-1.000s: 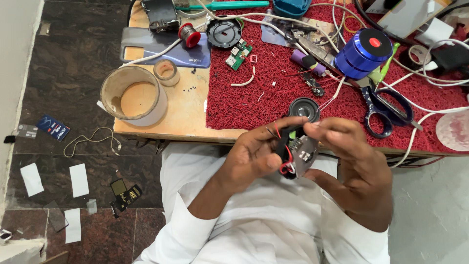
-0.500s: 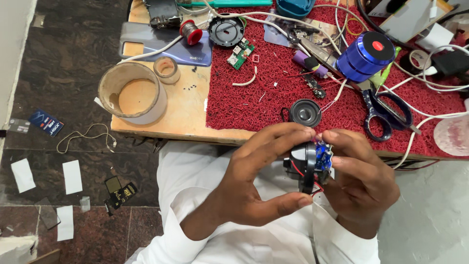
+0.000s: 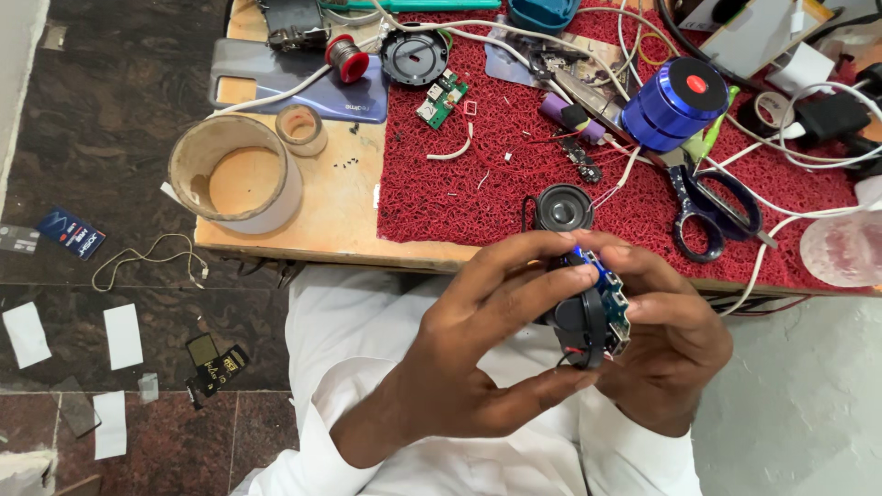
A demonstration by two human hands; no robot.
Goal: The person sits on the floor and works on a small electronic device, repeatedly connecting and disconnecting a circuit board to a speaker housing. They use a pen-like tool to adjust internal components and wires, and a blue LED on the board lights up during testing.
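Speaker module (image 3: 588, 317), black with a blue circuit board on its right side, is sitting a little lower and nearer the lap than half a second ago, turned more edge-on. Left hand (image 3: 478, 354) is clamping it, fingers over the top, thumb underneath. Right hand (image 3: 666, 354) is cupping the board side, fingers closed against it. Module is hovering just below the edge of the red mat (image 3: 478, 174). Its underside is hidden; red wires possibly trailing beneath.

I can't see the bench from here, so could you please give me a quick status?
Left hand and right hand both gripping small speaker module. Held above lap, off red mat. Nothing obstructing.
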